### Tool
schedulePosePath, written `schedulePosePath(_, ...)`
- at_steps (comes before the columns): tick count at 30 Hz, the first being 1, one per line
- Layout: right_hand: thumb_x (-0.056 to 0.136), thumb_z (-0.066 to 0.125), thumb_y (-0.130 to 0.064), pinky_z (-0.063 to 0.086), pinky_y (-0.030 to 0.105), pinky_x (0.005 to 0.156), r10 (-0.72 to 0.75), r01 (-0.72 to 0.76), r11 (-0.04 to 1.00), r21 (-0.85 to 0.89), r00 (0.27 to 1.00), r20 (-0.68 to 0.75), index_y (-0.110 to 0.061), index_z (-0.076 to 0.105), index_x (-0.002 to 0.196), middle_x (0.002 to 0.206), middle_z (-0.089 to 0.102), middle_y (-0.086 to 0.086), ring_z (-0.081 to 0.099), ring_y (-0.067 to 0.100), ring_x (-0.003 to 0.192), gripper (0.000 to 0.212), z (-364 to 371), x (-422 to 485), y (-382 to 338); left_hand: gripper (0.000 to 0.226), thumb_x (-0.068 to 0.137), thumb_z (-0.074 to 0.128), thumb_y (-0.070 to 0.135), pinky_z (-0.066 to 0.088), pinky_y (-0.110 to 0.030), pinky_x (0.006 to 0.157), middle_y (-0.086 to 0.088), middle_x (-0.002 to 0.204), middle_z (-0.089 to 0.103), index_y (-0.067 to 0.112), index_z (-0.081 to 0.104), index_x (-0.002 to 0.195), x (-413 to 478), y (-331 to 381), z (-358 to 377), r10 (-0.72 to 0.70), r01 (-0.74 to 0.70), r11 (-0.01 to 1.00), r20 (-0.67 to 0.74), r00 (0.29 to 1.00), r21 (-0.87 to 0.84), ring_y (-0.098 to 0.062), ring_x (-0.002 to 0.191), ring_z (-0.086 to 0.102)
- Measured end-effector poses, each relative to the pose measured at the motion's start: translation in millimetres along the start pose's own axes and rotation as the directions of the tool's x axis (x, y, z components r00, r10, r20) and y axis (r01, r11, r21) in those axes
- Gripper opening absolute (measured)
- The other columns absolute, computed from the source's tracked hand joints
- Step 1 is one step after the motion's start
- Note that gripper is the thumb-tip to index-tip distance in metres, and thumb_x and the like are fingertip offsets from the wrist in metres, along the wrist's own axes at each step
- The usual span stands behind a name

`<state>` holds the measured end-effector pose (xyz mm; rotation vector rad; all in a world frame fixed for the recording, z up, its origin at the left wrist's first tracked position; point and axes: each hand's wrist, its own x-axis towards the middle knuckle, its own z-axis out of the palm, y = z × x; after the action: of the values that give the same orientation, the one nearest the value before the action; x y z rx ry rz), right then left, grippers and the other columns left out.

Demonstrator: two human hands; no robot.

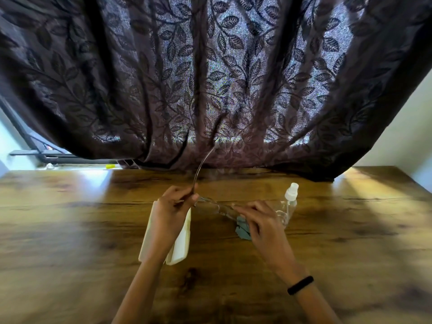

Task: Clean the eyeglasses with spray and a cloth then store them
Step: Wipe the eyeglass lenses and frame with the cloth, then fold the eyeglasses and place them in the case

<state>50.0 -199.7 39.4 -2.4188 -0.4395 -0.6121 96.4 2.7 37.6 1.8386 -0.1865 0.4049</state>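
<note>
Eyeglasses [214, 205] held above the bench [70, 218]: left hand [171, 212] grip pinching the temple hinge, right hand [256, 219] grip clasping cloth [243, 229] on a lens; light, fragile frame, best held at rim.

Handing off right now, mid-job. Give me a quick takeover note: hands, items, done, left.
Left hand grips the glasses at one temple, which sticks up. Right hand holds their other end, over the cloth on the table.
Spray: upright, just right of the hands.
Case: open, under the left wrist.
Done: cannot tell whether sprayed or wiped.
Left: finish cleaning, then case them.
</note>
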Motion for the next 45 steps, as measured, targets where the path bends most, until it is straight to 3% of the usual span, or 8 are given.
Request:
schedulePosePath(5, 0.084, 0.061, -0.020, 0.040, 0.007, 0.080, 0.137, -0.128, 0.978, 0.163, 0.990, -0.046, -0.021, 0.058, 0.118, 0.100, 0.055, -0.010, 0.049, 0.001, 0.094, 0.033, -8, 0, 1, 0.032, 0.078, 0.067, 0.001, 0.046, -0.004, 0.066, 0.007, 0.090, 0.063, 0.011, 0.064, 0.108, 0, 5, 0, -0.019, 0.010, 0.997, -0.115, 0.993, -0.080, 0.008, 0.076, 0.062)
schedulePosePath(13, 0.081, 0.065, -0.013, 0.046, 0.008, 0.076, 0.337, -0.307, 0.897, 0.318, 0.940, -0.043, -0.016, 0.066, 0.103, 0.091, 0.061, -0.013, 0.058, 0.001, 0.088, 0.022, -7, 0, 12, 0.031, 0.078, 0.068, 0.006, 0.051, -0.010, 0.071, 0.009, 0.091, 0.065, 0.016, 0.066, 0.107, 1, 4, -2, -0.005, 0.003, 0.999, -0.053, 0.999, -0.033, 0.001, 0.081, 0.064)
schedulePosePath(17, 0.080, 0.065, -0.007, 0.047, 0.007, 0.075, 0.374, -0.322, 0.865, 0.384, 0.925, -0.068, -0.021, 0.067, 0.101, 0.091, 0.064, -0.013, 0.061, 0.001, 0.087, 0.025, -6, 2, 13, 0.033, 0.080, 0.066, 0.002, 0.045, -0.006, 0.068, 0.018, 0.087, 0.058, 0.023, 0.065, 0.105, -2, 3, -3, 0.220, -0.229, 0.949, 0.066, 0.973, 0.216, 0.001, 0.081, 0.060)
schedulePosePath(21, 0.079, 0.065, -0.006, 0.046, 0.004, 0.072, 0.396, -0.328, 0.841, 0.430, 0.915, -0.078, -0.018, 0.065, 0.103, 0.091, 0.065, -0.011, 0.059, -0.010, 0.086, 0.026, -5, 5, 14, 0.038, 0.077, 0.063, -0.010, 0.039, -0.012, 0.067, 0.002, 0.083, 0.054, 0.017, 0.069, 0.103, -6, -4, 0, 0.337, -0.420, 0.801, 0.259, 0.905, 0.426, -0.010, 0.079, 0.050)
schedulePosePath(29, 0.077, 0.068, -0.007, 0.046, 0.005, 0.071, 0.359, -0.308, 0.866, 0.394, 0.931, -0.062, -0.028, 0.053, 0.117, 0.082, 0.061, -0.009, 0.058, -0.003, 0.082, 0.048, -6, 10, 18, 0.044, 0.073, 0.064, -0.014, 0.037, -0.004, 0.072, 0.006, 0.080, 0.048, 0.016, 0.069, 0.104, -4, 0, -5, 0.357, -0.423, 0.800, 0.229, 0.905, 0.426, -0.001, 0.078, 0.040)
schedulePosePath(35, 0.078, 0.068, -0.017, 0.046, 0.006, 0.075, 0.284, -0.285, 0.900, 0.330, 0.957, 0.053, -0.019, 0.066, 0.103, 0.088, 0.060, -0.020, 0.059, -0.004, 0.080, 0.025, -5, 17, 11, 0.037, 0.070, 0.068, -0.010, 0.044, -0.011, 0.070, 0.010, 0.084, 0.049, 0.017, 0.072, 0.096, -7, -1, -22, 0.301, -0.372, 0.816, 0.224, 0.927, 0.443, -0.005, 0.080, 0.046)
schedulePosePath(42, 0.083, 0.064, -0.011, 0.044, 0.004, 0.070, 0.169, -0.182, 0.926, 0.331, 0.983, 0.068, -0.013, 0.071, 0.091, 0.086, 0.064, -0.012, 0.057, -0.014, 0.081, 0.010, 11, 41, -4, 0.021, 0.077, 0.069, 0.004, 0.047, -0.025, 0.069, 0.005, 0.090, 0.057, 0.011, 0.072, 0.097, -27, -10, -43, 0.182, -0.268, 0.822, 0.214, 0.960, 0.503, -0.011, 0.082, 0.053)
schedulePosePath(45, 0.083, 0.063, -0.007, 0.044, 0.003, 0.071, 0.100, -0.129, 0.933, 0.336, 0.990, 0.102, -0.011, 0.070, 0.090, 0.086, 0.062, -0.009, 0.058, -0.011, 0.078, 0.011, 21, 62, -13, 0.024, 0.077, 0.070, 0.005, 0.047, -0.017, 0.067, 0.009, 0.090, 0.058, 0.011, 0.071, 0.100, -40, -8, -52, 0.151, -0.216, 0.836, 0.168, 0.974, 0.504, -0.007, 0.077, 0.056)
